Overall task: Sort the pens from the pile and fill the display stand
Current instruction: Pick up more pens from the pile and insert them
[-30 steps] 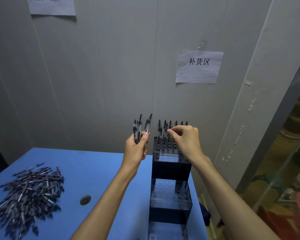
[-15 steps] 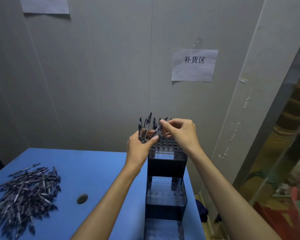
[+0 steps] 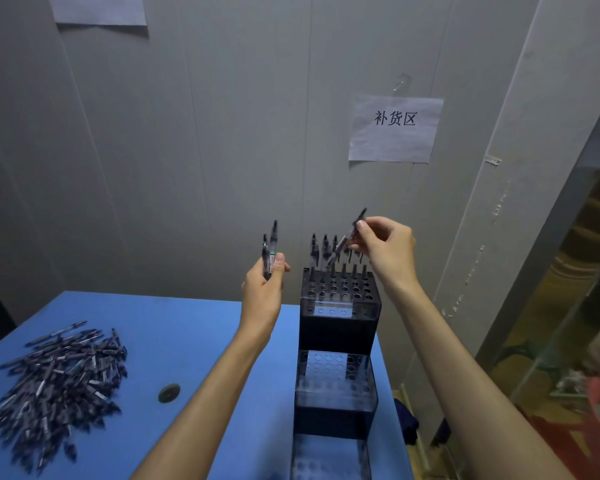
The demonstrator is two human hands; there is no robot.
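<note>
Pile of pens [image 3: 54, 379]: lying loose on the left part of the blue table [image 3: 174, 327], the pens crossing one another at all angles.
Round dark disc [image 3: 169, 392]: sitting flat on the table, between the pile and the left forearm.
Left hand [image 3: 262, 289]: hovering just left of the stand's top tier, fingers and thumb curling round a small bunch of pens [image 3: 270, 251] that are standing nearly upright out of the fist.
Display stand [image 3: 336, 344]: standing at the right edge of the table, dark and stepped in three tiers; the holes of the two lower tiers are showing open.
Pens in the stand [image 3: 326, 249]: filling the back rows of the top tier, upright; front holes there are showing open.
Right hand [image 3: 387, 249]: pinching a single pen [image 3: 347, 239] between thumb and fingertips, tilted, its lower end pointing down over the top tier.
Paper sign [image 3: 395, 129]: hanging on the grey wall above the stand.
</note>
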